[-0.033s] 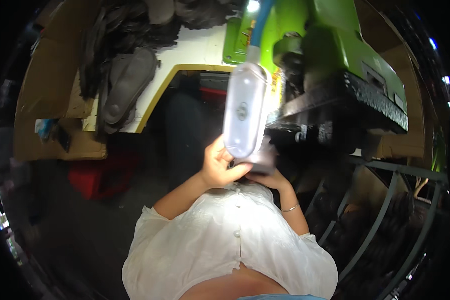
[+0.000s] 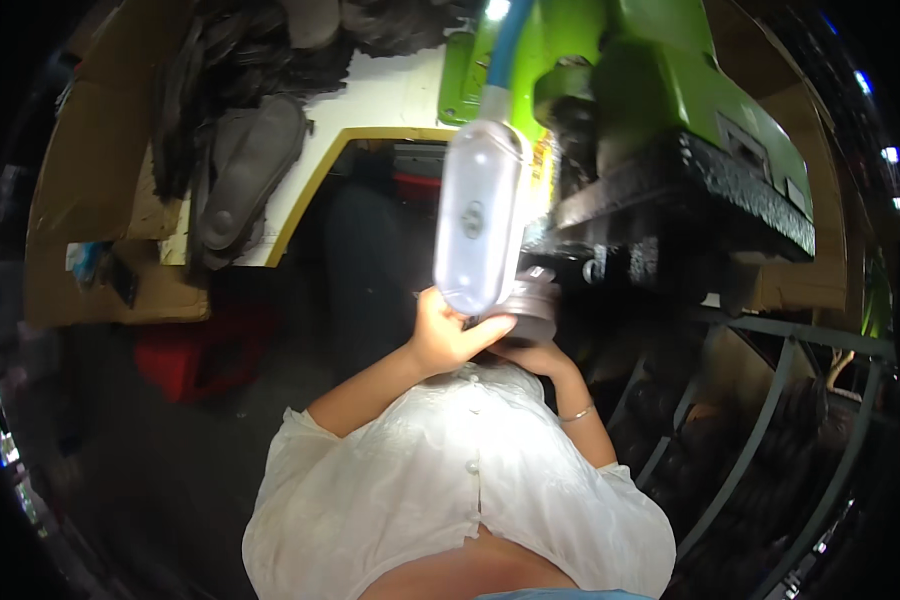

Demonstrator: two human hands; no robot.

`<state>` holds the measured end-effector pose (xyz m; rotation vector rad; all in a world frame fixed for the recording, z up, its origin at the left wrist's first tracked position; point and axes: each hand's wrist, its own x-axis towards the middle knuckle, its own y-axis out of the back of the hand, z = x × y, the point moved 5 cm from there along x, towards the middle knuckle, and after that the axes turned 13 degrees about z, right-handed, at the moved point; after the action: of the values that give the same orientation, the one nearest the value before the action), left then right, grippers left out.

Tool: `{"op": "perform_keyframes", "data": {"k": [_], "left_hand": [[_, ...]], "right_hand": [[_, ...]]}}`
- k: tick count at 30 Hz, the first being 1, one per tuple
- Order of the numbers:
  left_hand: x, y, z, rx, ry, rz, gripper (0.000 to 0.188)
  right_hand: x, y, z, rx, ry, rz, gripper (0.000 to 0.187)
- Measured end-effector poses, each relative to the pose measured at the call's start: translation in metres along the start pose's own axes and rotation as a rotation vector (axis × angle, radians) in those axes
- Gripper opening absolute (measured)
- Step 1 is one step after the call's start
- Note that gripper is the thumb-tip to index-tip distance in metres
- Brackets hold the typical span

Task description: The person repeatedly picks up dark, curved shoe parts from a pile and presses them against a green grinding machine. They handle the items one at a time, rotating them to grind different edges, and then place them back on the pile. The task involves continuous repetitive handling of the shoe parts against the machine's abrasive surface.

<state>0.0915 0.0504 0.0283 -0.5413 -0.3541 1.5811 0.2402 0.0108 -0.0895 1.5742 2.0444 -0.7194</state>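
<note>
Under the lamp head, both my hands are on a grey-brown moulded piece (image 2: 533,305) with a ridged side, like a shoe sole seen end-on. My left hand (image 2: 448,338) is closed on its left side, the thumb laid along its near edge and the fingertips partly behind the lamp. From below and to the right, my right hand (image 2: 537,358) supports it, with most of its fingers hidden under the piece. A white oblong lamp (image 2: 478,215) on a blue arm hangs above my left hand and covers part of the piece.
A green machine (image 2: 660,90) with a dark textured edge stands at the far right. Grey soles (image 2: 255,170) lie heaped on the white, yellow-edged table (image 2: 390,90). Cardboard (image 2: 100,150) is on the left, a red stool (image 2: 190,355) below, a metal rack (image 2: 760,430) at right.
The grey-brown piece is turned a little between my hands, showing more of its ridged side. The lamp, machine and table appear slightly further left in the view.
</note>
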Motion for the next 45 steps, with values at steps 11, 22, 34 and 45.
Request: {"op": "perform_keyframes", "data": {"k": [11,22,34,45], "left_hand": [[0.031,-0.029,0.010,0.454,-0.136,-0.113,0.028],[0.017,0.012,0.000,0.255,0.136,-0.089,0.029],[0.020,0.094,0.030,0.296,0.045,0.173,0.023],[-0.002,0.077,-0.040,0.942,0.214,-0.210,0.032]], "right_hand": [[-0.018,-0.037,-0.007,-0.226,0.265,-0.092,0.034],[-0.062,0.125,-0.050,0.833,0.572,0.380,0.053],[-0.032,0.056,-0.082,0.750,0.774,0.162,0.055],[-0.030,0.011,-0.165,-0.366,1.041,0.329,0.029]]}}
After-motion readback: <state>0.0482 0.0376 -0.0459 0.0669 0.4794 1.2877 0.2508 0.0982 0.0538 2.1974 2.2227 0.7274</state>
